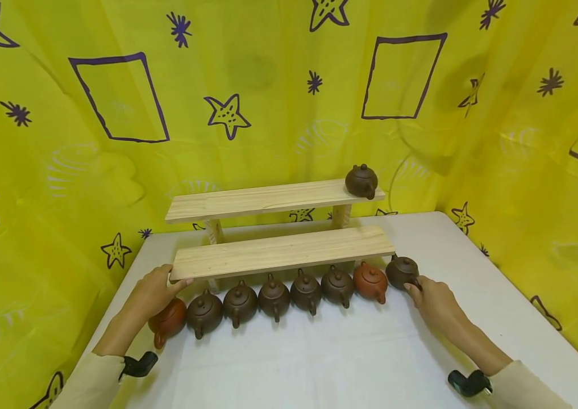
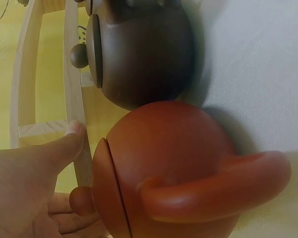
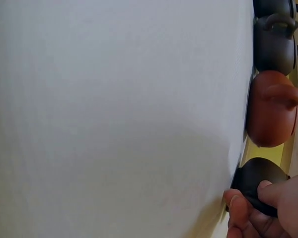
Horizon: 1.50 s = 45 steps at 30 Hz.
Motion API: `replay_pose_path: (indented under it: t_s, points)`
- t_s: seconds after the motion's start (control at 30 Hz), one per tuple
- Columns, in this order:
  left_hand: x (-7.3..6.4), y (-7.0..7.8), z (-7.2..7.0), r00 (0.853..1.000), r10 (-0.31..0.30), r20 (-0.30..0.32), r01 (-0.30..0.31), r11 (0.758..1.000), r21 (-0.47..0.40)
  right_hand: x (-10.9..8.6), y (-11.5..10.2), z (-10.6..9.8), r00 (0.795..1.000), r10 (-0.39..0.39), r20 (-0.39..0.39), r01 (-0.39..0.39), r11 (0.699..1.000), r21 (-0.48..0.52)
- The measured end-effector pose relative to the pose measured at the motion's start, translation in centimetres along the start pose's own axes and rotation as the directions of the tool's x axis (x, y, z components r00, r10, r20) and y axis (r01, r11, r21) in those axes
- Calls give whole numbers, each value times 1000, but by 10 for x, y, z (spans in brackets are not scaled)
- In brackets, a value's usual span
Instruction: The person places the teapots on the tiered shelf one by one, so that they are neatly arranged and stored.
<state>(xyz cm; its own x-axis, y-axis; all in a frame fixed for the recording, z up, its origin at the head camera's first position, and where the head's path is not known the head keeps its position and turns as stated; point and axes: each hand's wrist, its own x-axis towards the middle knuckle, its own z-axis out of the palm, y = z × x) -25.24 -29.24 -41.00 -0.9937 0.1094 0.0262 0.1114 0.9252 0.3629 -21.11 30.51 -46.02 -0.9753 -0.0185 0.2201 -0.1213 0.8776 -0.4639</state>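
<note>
My left hand (image 1: 157, 288) grips the left end of the lower board of a two-tier wooden shelf (image 1: 283, 250), its thumb at the front edge. Just below that hand sits a reddish clay teapot (image 2: 174, 144), its handle toward me. At the other end my right hand (image 1: 439, 305) pinches the handle of a dark brown teapot (image 1: 401, 270) beside the shelf's right end. In the right wrist view this dark teapot (image 3: 258, 176) is partly covered by thumb and fingers. Left of it stands another reddish teapot (image 1: 370, 281), with a gap between them.
Several dark brown teapots (image 1: 274, 296) line the white table (image 1: 299, 363) in front of the shelf, handles toward me. One more dark teapot (image 1: 361, 180) stands on the right end of the upper board (image 1: 258, 200). Behind hangs a yellow patterned curtain (image 1: 268, 68).
</note>
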Motion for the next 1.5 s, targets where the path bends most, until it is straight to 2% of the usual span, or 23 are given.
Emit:
replay_pose_path:
  t_s: [0.17,0.47,0.7,1.03,1.33,1.5]
  points:
    - [1,0,0,1000,6,-4,-6,1000,1,3,7,-4,999,-10,-39,10,1000,-9]
    - [-1,2,-1,1000,1,13,-1,1000,3,10,16,-16,998,-2,-60,1,1000,-12]
    - [0,3,-2,1000,3,17,-3,1000,-4,24,9,-35,993,-47,-107,45,999,-18]
    - [-1,2,-2,1000,-2,7,2,1000,-7,33,-27,-49,997,-47,-62,49,998,27]
    - [0,2,-1,1000,15,-4,-15,1000,-5,31,-68,-45,995,-102,-18,102,993,51]
    - [0,0,-1,999,40,-28,-40,999,-4,38,-93,-42,989,-145,-26,146,988,57]
